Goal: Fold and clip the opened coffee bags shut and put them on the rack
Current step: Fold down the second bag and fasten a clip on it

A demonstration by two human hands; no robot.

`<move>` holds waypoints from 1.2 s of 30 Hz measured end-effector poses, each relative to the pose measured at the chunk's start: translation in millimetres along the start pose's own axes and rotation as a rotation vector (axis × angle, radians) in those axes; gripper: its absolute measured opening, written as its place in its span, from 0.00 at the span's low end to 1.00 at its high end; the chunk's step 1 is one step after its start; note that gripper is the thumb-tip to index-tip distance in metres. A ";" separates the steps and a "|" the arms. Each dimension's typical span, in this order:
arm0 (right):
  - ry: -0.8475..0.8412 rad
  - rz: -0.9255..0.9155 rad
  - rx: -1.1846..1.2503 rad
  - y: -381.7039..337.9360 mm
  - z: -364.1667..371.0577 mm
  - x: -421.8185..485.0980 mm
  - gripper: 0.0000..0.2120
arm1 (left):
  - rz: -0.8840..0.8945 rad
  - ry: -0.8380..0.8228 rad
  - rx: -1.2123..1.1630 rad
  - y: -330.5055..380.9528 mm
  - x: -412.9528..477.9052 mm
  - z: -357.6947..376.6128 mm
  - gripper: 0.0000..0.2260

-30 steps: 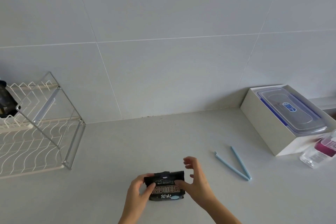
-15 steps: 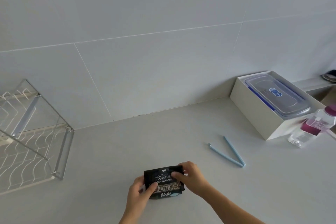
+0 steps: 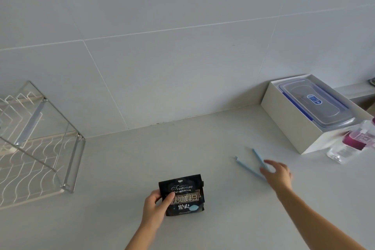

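Note:
A small black coffee bag (image 3: 183, 194) with gold lettering lies on the grey counter, its top folded over. My left hand (image 3: 155, 208) grips the bag's left edge, thumb on its front. My right hand (image 3: 277, 174) is off the bag, fingers spread, hovering over the hinge end of a light blue sealing clip (image 3: 248, 165) that lies open in a V on the counter. The wire rack (image 3: 40, 148) stands at the far left against the wall.
A white box (image 3: 288, 124) holding a clear lidded container (image 3: 316, 103) sits at the back right. A clear bottle (image 3: 353, 144) with a magenta label lies in front of it. The tiled wall runs along the back of the counter.
My right hand has let go of the bag and moved right to the blue clip. The left hand keeps its hold on the bag. The view has shifted a little.

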State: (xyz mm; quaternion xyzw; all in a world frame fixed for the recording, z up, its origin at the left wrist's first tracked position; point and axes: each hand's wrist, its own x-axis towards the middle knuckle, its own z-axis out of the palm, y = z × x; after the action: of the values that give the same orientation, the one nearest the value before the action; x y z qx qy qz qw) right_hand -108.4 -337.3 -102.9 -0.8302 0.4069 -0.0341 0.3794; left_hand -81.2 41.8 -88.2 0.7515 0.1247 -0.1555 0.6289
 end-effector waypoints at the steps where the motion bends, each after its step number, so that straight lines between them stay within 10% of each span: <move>1: -0.089 -0.021 -0.134 9.3 -3.7 -1.0 0.15 | 0.001 0.001 -0.002 0.5 1.1 -0.1 0.11; 12: -0.465 -0.412 0.147 -58.5 21.5 -73.8 0.12 | 0.011 0.014 -0.021 0.8 -1.7 1.4 0.12; 36: -0.579 -1.091 -0.473 -165.9 70.4 -137.9 0.19 | 0.153 0.029 0.041 3.7 -8.0 2.5 0.09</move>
State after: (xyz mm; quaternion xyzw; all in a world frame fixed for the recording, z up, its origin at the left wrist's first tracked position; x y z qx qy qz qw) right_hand -66.8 -134.9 -9.0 -0.9539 -0.1937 0.0934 0.2091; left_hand -87.3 38.7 -82.1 0.7738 0.0725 -0.0987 0.6215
